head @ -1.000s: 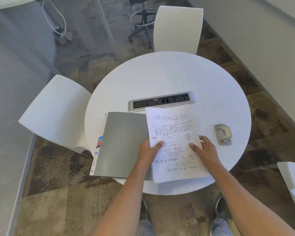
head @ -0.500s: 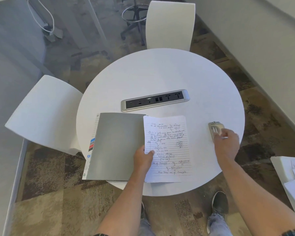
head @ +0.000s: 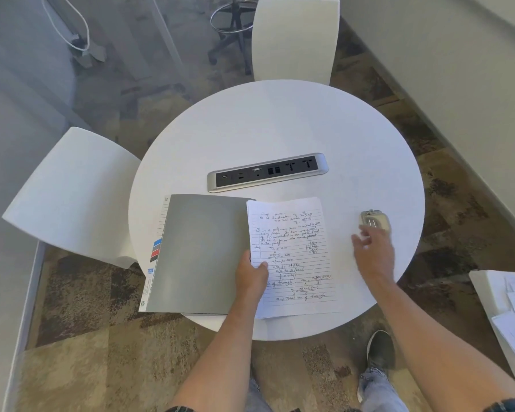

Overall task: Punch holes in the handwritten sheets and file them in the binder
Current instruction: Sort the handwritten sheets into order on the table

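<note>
A stack of lined handwritten sheets (head: 295, 257) lies on the round white table (head: 280, 120), near its front edge. My left hand (head: 250, 278) grips the stack's left edge with the thumb on top. The stack's left edge overlaps the closed grey binder (head: 202, 251), which has coloured index tabs along its left side. A small metal hole punch (head: 372, 220) sits to the right of the sheets. My right hand (head: 375, 254) is at the punch's near end, blurred, fingers spread, covering part of it.
A silver power and socket strip (head: 268, 172) is set into the table behind the binder and sheets. White chairs stand at the left (head: 72, 188) and at the far side (head: 295, 37). A white surface with more papers (head: 512, 301) is at the right edge.
My right hand let go of the sheets and moved right to the hole punch. The sheets settled flat beside the binder under my left hand. The punch stays in place.
</note>
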